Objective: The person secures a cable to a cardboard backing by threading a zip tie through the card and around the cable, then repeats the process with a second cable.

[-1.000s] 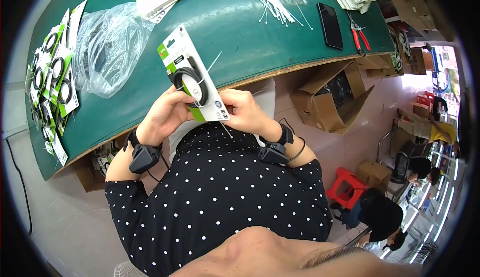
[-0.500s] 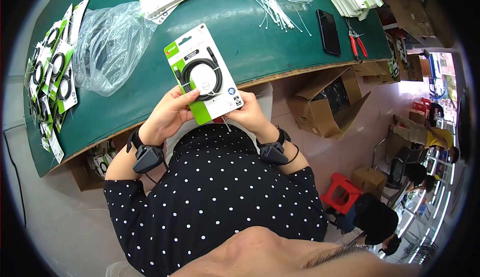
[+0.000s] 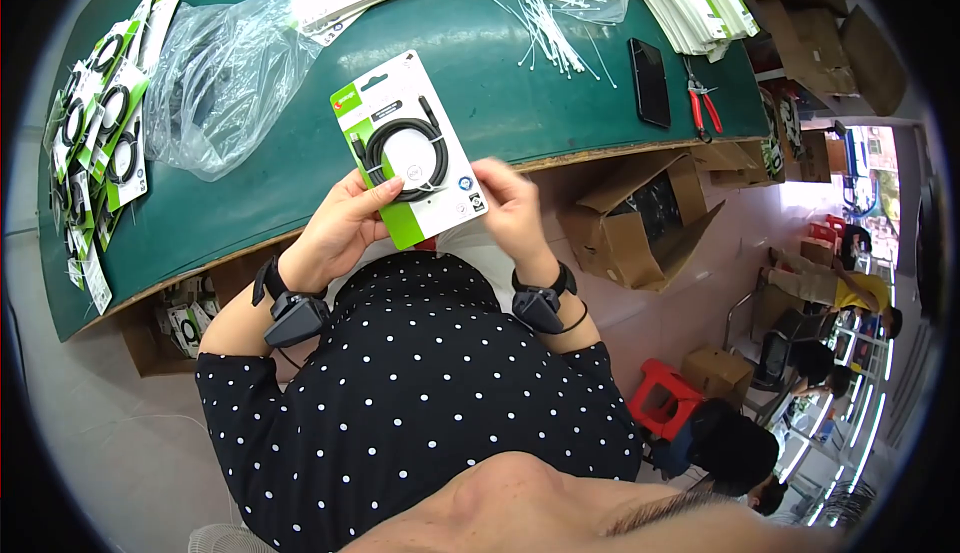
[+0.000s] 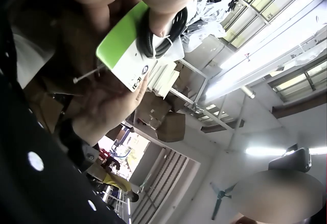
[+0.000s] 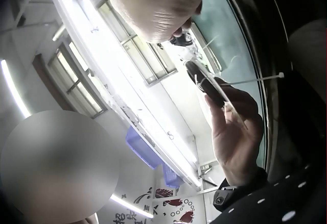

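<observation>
Desk (image 3: pixel 480 103), smooth green top, slight sheen, raw wood edge. Bag (image 3: pixel 225 83) at ten o'clock, crinkled clear glossy plastic. Card (image 3: pixel 440 138), smooth.

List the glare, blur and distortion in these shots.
Head view: fisheye bending curves the green table, its surface carries a pale sheen, the frame's corners go black, and the right hand looks slightly smeared. Left wrist view: ceiling tubes blow out to white, the lower left sinks dark. Right wrist view: strong glare again, overall soft.
</observation>
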Motion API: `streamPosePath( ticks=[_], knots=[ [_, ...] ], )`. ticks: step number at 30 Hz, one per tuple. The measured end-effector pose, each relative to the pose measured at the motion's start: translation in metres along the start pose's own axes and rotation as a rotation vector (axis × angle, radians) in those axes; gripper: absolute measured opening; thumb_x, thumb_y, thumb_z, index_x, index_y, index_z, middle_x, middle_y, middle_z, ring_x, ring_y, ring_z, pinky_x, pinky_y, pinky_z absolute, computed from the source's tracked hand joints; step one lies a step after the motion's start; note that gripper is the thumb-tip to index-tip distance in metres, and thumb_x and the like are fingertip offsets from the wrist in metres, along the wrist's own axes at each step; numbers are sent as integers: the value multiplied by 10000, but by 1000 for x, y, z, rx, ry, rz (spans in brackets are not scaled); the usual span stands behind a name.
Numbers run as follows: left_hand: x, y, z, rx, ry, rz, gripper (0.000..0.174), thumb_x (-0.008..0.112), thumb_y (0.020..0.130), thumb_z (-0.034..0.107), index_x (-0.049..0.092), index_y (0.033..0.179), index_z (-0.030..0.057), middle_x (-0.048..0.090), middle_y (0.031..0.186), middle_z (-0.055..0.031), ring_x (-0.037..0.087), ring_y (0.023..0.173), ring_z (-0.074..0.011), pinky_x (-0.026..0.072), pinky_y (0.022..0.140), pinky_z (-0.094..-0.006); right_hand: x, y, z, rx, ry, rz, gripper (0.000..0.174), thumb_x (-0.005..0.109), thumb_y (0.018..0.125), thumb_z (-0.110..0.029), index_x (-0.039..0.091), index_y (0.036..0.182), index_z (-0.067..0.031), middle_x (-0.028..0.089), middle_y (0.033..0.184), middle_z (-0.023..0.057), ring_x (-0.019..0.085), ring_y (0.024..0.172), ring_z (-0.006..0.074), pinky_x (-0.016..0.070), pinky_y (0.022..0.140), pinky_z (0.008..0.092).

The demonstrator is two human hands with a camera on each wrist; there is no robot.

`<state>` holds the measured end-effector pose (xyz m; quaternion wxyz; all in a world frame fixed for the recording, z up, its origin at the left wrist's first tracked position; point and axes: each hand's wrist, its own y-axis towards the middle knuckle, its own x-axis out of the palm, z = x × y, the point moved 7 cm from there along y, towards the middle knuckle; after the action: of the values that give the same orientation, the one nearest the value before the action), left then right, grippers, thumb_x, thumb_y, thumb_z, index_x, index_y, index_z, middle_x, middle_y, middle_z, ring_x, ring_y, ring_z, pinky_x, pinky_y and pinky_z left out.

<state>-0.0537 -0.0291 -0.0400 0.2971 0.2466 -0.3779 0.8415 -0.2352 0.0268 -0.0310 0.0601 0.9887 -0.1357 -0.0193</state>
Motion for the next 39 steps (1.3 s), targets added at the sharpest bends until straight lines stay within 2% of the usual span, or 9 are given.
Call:
streamPosePath(
  ticks=[2,5,13,18,21,25,29,33,39],
  knots=[
    [-1,0,1,29,10,30,305,610,947,170,531,1198,17,628,1169,-113,651,1032,-202,569,885,-380,-8,7,-17,-65,-97,73,210,726,800,-29,676,1001,5,662,945,20,612,812,99,494,711,258],
    [-4,2,2,86,96,72,288,623,938,155,538,1179,23,642,1134,-103,658,994,-181,577,853,-357,16,1,-88,-618,-605,-8,200,753,742,-30,683,928,-17,604,855,36,577,711,160,474,627,265],
    [-3,0,4,221,196,99,280,649,921,127,546,1158,21,658,1087,-89,658,948,-156,573,775,-310,51,1,-86,-680,-825,-239,184,735,677,11,636,828,-27,581,845,81,587,700,247,495,587,289],
    [4,0,7,206,154,74,287,655,917,127,546,1157,12,661,1079,-91,656,946,-157,567,781,-310,46,4,-80,-621,-778,-178,163,699,700,41,615,826,-20,580,832,71,610,685,198,486,549,259],
    [7,-2,9,252,204,97,301,659,913,124,544,1164,3,662,1076,-94,654,945,-157,565,796,-315,25,11,-51,-91,-360,-64,160,664,721,60,609,852,-13,581,827,54,623,684,132,467,525,217],
    [4,2,9,293,280,117,296,638,922,102,529,1181,9,658,1086,-85,656,948,-157,579,787,-323,13,13,-13,266,-116,-34,141,646,744,53,623,859,-25,566,808,34,594,674,85,446,514,204],
    [2,1,13,304,321,124,291,662,906,104,560,1155,-6,672,1040,-81,640,927,-130,545,785,-287,20,18,-72,-290,-560,131,131,649,758,36,644,861,-45,541,782,24,554,628,90,432,500,226],
    [9,-2,24,496,522,72,268,662,904,100,577,1128,-20,676,1023,-70,624,916,-106,525,783,-267,38,16,-84,-538,-771,35,141,664,756,36,657,863,-54,523,793,28,516,625,98,422,516,236],
    [8,-2,27,518,610,82,258,657,909,108,582,1115,-30,675,1026,-68,617,911,-98,519,786,-262,44,19,-79,-419,-659,-44,126,699,769,30,646,863,-36,543,826,50,529,676,118,435,560,248]
  ],
)
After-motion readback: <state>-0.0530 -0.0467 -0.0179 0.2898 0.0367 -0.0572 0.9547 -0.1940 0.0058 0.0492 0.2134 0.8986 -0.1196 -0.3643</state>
